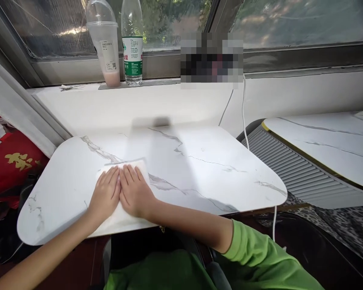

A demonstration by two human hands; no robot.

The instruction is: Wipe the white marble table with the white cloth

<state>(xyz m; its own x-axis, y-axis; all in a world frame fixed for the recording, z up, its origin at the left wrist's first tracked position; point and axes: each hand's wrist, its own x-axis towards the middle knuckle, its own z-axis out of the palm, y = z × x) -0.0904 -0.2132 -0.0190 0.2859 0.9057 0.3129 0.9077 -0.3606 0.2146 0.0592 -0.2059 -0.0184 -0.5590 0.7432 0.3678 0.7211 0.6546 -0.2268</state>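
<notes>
Far left: red fabric with a gold leafy print (12, 161), bunched up past the table's edge.
Upper left, on the sill: clear plastic cup with a domed lid (104, 44), just a bit of pink drink in the bottom. Right beside it is a clear water bottle with a green label (132, 44).
Left hand (106, 193): palm down on the cloth. Fingers are stretched out flat and close together, so it's pressing, not gripping.
Cloth: white rectangular cloth, or maybe a paper towel, hard to say (142, 168). It sits lower left of centre on the table, near edge about level with the table's front edge.
Right hand (135, 192): same deal, flat on the cloth with loose, extended fingers, nothing clasped. Its thumb side touches the left hand.
Progress: looks to me like the cloth is already spread out and squared up, no obvious wrinkles, with both palms smoothing it. I can't tell how many layers it has.
Table: white marble-look table with rounded corners (199, 169), grey veins.
Right of centre: thin white cable (244, 108) hanging down the wall behind the table.
Far right: second white marble-look tabletop with a gold edge (326, 141), well apart.
</notes>
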